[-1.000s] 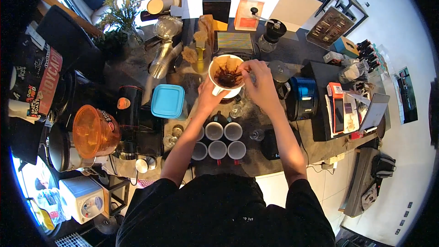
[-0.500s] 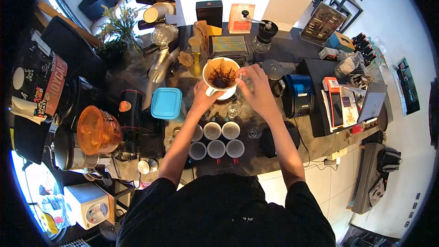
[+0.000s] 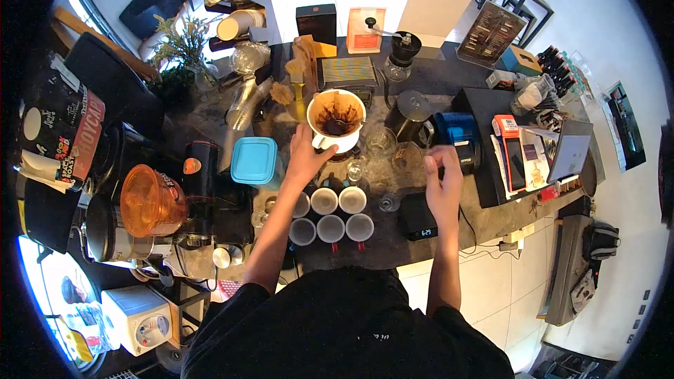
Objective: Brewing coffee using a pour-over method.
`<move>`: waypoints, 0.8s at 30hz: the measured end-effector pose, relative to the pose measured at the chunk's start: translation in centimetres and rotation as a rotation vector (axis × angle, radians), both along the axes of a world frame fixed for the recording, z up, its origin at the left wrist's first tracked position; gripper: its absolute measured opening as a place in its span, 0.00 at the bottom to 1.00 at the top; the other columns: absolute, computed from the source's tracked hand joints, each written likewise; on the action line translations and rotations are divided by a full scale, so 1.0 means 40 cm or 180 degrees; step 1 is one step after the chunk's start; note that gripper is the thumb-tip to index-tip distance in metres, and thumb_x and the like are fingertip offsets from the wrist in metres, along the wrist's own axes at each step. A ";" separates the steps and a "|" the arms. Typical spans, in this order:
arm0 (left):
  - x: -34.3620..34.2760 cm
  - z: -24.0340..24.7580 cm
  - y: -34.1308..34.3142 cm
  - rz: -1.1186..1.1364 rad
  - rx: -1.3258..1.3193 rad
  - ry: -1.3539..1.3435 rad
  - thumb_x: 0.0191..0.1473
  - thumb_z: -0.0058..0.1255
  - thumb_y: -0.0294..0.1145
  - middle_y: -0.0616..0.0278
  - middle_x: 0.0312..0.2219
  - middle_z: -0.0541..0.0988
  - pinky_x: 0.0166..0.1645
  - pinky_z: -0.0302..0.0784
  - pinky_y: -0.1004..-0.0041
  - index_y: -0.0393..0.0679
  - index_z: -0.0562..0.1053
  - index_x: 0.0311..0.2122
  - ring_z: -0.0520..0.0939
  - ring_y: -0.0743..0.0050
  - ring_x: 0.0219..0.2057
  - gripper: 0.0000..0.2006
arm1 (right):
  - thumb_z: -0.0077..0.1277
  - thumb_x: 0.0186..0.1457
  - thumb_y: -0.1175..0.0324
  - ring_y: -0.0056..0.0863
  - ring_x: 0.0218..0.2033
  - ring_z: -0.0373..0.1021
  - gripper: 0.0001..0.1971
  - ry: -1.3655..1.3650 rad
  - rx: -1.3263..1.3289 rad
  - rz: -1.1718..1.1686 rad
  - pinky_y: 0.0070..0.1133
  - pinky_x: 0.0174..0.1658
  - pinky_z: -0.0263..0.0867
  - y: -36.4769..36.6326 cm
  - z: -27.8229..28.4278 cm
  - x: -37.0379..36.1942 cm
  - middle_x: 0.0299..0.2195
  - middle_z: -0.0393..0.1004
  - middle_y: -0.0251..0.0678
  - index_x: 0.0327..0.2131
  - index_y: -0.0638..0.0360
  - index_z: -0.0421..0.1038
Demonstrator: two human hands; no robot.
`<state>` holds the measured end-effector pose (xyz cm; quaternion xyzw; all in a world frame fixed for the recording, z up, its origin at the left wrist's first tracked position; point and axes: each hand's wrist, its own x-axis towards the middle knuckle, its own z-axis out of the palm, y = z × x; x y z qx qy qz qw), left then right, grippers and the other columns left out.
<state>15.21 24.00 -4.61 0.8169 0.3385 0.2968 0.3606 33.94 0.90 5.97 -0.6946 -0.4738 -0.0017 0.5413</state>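
A white coffee dripper [image 3: 324,142] holds a brown paper filter [image 3: 324,103] with dark wet grounds stuck to its wall and bottom. My left hand [image 3: 306,157] grips it by the handle side, thumb along its lower edge. What the dripper sits over is mostly hidden. Well to its right, my right hand [image 3: 445,181] hovers above the counter, fingers loosely bent and nothing visible in them. Below that hand lies a black scale [image 3: 415,221] with a lit display. A glass vessel [image 3: 380,140] stands just right of the dripper.
Several cups [image 3: 331,228] stand in two rows near the counter's front. A blue-lidded container [image 3: 254,160] is left of the dripper, a French press [image 3: 408,116] to the right. A hand grinder [image 3: 401,52] stands behind. The black card printer-like machine [image 3: 460,142] is at right.
My right hand has let go of the dripper's rim and moved right and nearer to me. My left hand still holds the dripper, almost in the same spot. The scale's display now shows.
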 end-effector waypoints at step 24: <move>-0.286 0.209 -0.211 0.1529 0.1523 0.0318 0.47 0.65 0.36 0.51 0.53 0.70 0.58 0.62 0.52 0.43 0.70 0.52 0.68 0.46 0.54 0.26 | 0.44 0.65 0.69 0.31 0.29 0.63 0.10 0.0562 -0.0512 -0.0166 0.24 0.37 0.62 -0.159 -0.127 -0.122 0.28 0.66 0.40 0.32 0.67 0.65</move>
